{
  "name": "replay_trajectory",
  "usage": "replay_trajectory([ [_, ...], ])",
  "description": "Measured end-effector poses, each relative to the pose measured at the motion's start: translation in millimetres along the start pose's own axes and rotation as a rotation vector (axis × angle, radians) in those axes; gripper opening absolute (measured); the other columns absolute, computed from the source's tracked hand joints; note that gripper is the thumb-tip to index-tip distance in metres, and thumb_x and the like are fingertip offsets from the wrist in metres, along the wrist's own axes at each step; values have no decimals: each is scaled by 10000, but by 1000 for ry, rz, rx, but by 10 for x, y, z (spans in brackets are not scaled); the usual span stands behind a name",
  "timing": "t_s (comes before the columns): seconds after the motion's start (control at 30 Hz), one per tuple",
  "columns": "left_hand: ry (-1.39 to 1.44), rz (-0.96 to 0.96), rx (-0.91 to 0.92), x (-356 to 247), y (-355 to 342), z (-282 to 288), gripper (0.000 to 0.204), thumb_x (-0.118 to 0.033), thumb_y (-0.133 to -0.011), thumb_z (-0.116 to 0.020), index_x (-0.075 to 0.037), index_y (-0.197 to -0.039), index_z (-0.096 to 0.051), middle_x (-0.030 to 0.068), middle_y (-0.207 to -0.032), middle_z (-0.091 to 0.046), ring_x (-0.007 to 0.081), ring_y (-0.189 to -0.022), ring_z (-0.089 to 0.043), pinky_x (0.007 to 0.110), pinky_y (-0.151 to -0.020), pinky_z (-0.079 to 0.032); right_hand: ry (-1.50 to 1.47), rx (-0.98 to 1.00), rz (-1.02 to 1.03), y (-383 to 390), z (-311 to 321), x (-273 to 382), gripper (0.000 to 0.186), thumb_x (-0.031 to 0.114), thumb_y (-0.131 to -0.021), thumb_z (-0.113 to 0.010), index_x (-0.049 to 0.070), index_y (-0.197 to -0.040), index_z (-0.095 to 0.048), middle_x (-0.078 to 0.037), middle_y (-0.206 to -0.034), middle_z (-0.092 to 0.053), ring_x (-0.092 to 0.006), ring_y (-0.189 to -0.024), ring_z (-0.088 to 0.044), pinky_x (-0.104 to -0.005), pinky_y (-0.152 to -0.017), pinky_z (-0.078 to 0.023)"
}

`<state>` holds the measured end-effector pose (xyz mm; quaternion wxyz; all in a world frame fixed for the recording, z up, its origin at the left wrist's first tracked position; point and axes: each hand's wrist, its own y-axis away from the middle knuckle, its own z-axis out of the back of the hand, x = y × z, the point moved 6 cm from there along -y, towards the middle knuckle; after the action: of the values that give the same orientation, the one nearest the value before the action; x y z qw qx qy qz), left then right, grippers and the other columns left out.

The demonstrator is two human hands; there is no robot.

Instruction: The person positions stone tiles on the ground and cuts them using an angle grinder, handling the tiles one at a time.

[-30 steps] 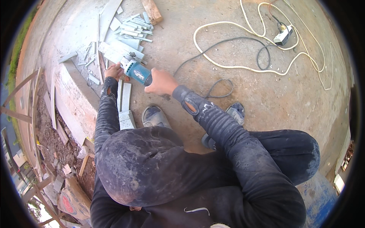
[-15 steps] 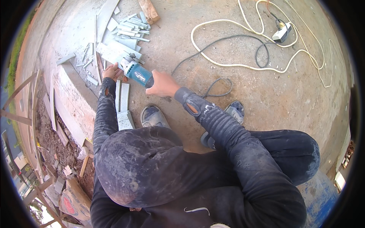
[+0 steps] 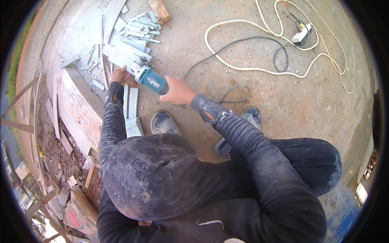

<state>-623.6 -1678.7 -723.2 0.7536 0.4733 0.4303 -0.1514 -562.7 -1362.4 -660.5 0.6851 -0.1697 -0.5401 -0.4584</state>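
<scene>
My right hand (image 3: 178,90) is wrapped round the rear of a teal angle grinder (image 3: 152,79), whose silver head points up and to the left. The grinder's disc is hard to make out; its head lies over the right end of a pale grey tile piece (image 3: 118,55). At that tile's near edge, my left hand (image 3: 119,75) grips with bent fingers, close beside the grinder head. Part of the grip is hidden beneath the tile. Beyond lies a heap of narrow cut tile strips (image 3: 139,27).
Longer tile strips (image 3: 132,103) lie by my left shoe (image 3: 164,122). A wooden block (image 3: 159,11) sits past the heap. A dark cord (image 3: 227,47) and a white cable (image 3: 251,69) loop to a power strip (image 3: 302,35) at right. A concrete ledge (image 3: 83,95) rises at left.
My right hand and the grinder have shifted slightly to the right and nearer to me. The left hand stays at the tile's edge.
</scene>
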Motion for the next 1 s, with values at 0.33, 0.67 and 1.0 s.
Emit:
replay_trajectory([
  [0.33,-6,1,28,-6,-18,-7,412,-58,-902,-664,84,-1238,-472,131,-1008,-615,248,-876,-656,363,-778,-618,9,0,1,6,-31,-79,605,349,-661,-717,-63,-1062,-529,-282,-903,-651,-428,-852,-660,-465,-771,-519],
  [0.67,-6,9,14,13,-31,-8,386,-64,-901,-669,76,-1210,-484,133,-1004,-616,245,-878,-655,359,-772,-617,0,26,-34,9,19,-28,585,336,-652,-724,-55,-1041,-530,-281,-899,-653,-428,-848,-660,-467,-764,-520],
  [1.0,-31,13,-1,-25,35,-19,355,-70,-905,-662,73,-1193,-511,115,-995,-613,238,-865,-654,346,-753,-619,46,26,-34,-80,44,54,577,331,-647,-710,-68,-1026,-538,-287,-900,-657,-429,-851,-666,-458,-773,-531],
])
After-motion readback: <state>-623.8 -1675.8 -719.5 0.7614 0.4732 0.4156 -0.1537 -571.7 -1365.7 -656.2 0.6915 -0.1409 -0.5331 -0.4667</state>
